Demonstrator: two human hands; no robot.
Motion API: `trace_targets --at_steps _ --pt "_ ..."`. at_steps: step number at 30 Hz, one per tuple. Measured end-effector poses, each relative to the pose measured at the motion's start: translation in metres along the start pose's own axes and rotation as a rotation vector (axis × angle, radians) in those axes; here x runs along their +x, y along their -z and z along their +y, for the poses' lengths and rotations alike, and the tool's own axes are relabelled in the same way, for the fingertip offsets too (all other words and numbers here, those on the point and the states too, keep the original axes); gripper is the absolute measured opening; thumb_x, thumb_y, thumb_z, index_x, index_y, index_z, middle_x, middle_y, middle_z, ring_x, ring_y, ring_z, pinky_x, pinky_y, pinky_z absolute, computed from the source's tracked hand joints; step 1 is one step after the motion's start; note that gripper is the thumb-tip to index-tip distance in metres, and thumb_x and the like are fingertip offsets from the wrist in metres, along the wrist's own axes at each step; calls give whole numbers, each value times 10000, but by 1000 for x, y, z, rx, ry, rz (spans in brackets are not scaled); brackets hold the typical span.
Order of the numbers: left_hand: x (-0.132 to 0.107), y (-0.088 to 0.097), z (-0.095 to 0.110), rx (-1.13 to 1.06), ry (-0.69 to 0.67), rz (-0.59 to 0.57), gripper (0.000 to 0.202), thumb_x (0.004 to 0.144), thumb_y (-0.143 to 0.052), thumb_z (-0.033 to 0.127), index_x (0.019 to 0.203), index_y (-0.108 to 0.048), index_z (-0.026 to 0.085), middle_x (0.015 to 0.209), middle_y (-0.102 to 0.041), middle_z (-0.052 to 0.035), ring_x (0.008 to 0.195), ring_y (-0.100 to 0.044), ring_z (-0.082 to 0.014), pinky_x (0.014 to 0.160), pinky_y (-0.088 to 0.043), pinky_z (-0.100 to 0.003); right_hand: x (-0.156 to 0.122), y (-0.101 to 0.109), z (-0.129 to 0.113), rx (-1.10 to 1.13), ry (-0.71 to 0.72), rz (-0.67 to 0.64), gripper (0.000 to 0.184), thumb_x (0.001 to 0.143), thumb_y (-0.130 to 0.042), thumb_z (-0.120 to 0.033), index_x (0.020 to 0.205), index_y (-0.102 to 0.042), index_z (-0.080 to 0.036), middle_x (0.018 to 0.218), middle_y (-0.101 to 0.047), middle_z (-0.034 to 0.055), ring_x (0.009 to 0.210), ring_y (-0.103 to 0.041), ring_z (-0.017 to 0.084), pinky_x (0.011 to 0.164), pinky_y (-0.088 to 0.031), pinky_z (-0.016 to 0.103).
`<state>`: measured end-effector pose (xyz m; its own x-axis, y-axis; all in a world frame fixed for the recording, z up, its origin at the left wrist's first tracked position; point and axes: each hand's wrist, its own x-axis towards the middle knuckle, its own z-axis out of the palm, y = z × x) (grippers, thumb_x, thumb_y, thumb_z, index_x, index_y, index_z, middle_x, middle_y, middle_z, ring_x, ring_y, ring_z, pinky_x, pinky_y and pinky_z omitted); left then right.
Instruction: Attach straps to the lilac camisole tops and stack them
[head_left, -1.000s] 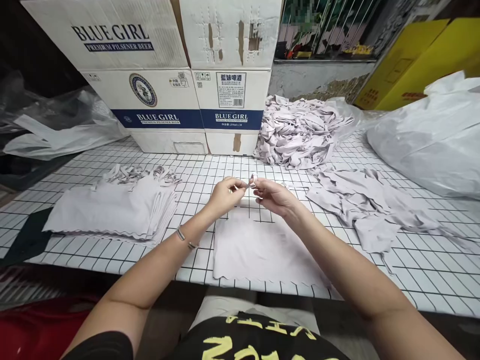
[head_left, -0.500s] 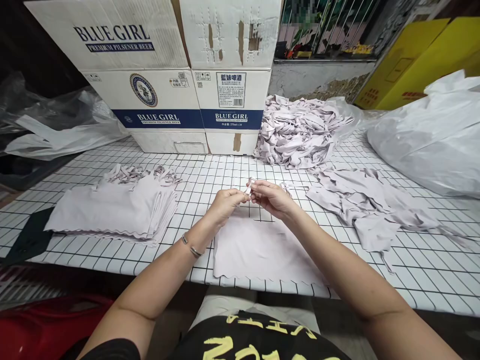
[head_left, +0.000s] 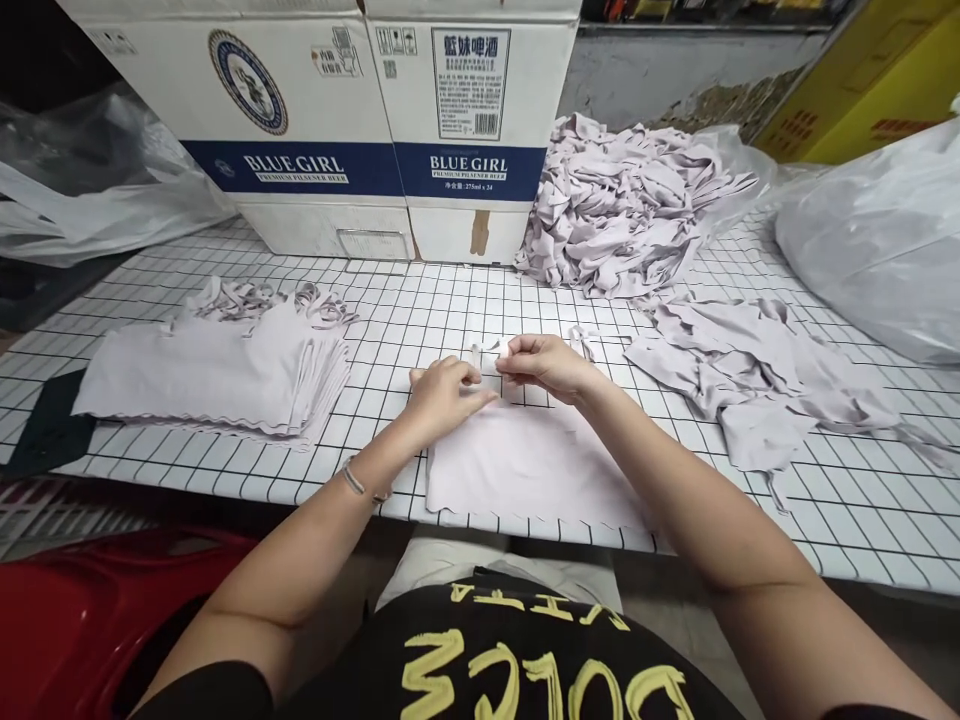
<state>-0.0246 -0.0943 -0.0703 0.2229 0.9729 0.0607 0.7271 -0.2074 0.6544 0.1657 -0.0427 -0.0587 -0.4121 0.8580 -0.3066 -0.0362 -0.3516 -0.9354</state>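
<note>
A pale lilac camisole (head_left: 517,465) lies flat in front of me, its wavy hem along the table's near edge. Thin straps (head_left: 498,350) of the same cloth rise from its top. With thumb and fingertips, my right hand (head_left: 544,365) pinches one strap; the fingers partly hide it. At the garment's upper left corner is my left hand (head_left: 446,395), its thumb stretched out apart from the curled fingers, and nothing shows between them. Another strap loop (head_left: 581,342) lies beyond my right wrist.
To the left is a neat stack of like garments (head_left: 202,365) on a dark flat piece (head_left: 49,425). A crumpled heap (head_left: 622,210) and loose garments (head_left: 765,380) lie right. Behind stands a beer carton (head_left: 315,225); plastic bags (head_left: 877,240) flank the checked tablecloth (head_left: 420,310).
My left hand has let go of the strap and moved slightly left, its thumb opening away. The right hand still pinches the strap. The view has tilted down.
</note>
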Motion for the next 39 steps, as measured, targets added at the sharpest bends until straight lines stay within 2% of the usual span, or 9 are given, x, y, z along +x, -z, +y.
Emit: trace_targets --at_steps 3,7,10,12,14,17,20,26,39 --pt "-15 -9 -9 212 -28 -85 291 751 -724 431 895 -627 197 957 -664 -46 983 -533 -268 869 -315 -451 -2 7 9 65 -25 68 394 531 -900 -205 701 -546 -175 637 -653 18 658 -666 173 657 -565 323" --pt "-23 -15 -11 262 -62 -171 218 790 -699 382 874 -612 201 932 -658 -48 973 -515 -264 843 -286 -435 -10 7 22 117 -74 81 402 534 -901 -201 760 -570 -181 654 -649 6 717 -686 188 681 -579 330" --pt "-23 -15 -8 257 -73 -236 150 833 -637 320 765 -607 191 908 -641 -50 950 -513 -252 819 -283 -416 -15 3 29 69 -56 39 330 575 -879 -250 740 -607 -164 675 -660 22 662 -651 148 613 -550 279" --pt "-23 -14 -6 234 -89 -257 142 863 -578 279 756 -593 187 902 -641 -44 934 -518 -240 812 -287 -405 -18 1 32 34 -12 24 306 589 -866 -271 729 -617 -161 668 -655 20 615 -618 127 540 -502 249" --pt "-25 -14 -6 180 -78 -243 105 871 -553 270 815 -600 194 888 -660 -30 923 -532 -232 820 -292 -402 -20 -1 35 20 18 28 303 585 -865 -276 719 -617 -163 652 -642 11 615 -613 131 510 -471 239" --pt "-28 -16 -7 97 -21 -206 110 830 -626 311 875 -654 215 897 -705 -20 950 -556 -242 861 -287 -423 -23 -6 39 49 -11 18 332 561 -877 -268 709 -595 -172 649 -641 7 655 -640 156 583 -514 278" --pt "-30 -18 -7 44 29 -186 110 807 -669 337 809 -708 234 889 -722 -18 972 -565 -252 891 -266 -448 -27 -12 41 87 -48 23 373 551 -880 -263 731 -563 -185 661 -647 -7 674 -656 162 683 -543 324" --pt "-34 -19 -1 -95 80 -116 92 812 -648 287 776 -719 240 887 -715 7 949 -585 -216 902 -259 -440 -31 -18 47 81 33 -74 413 573 -858 -242 801 -515 -205 723 -661 -23 686 -639 138 742 -524 322" --pt "-36 -24 -5 -146 89 -35 64 761 -654 247 727 -696 213 833 -712 4 902 -610 -214 922 -308 -437 -34 -25 53 100 58 -63 427 599 -830 -215 799 -453 -221 737 -654 -28 682 -609 132 703 -472 285"
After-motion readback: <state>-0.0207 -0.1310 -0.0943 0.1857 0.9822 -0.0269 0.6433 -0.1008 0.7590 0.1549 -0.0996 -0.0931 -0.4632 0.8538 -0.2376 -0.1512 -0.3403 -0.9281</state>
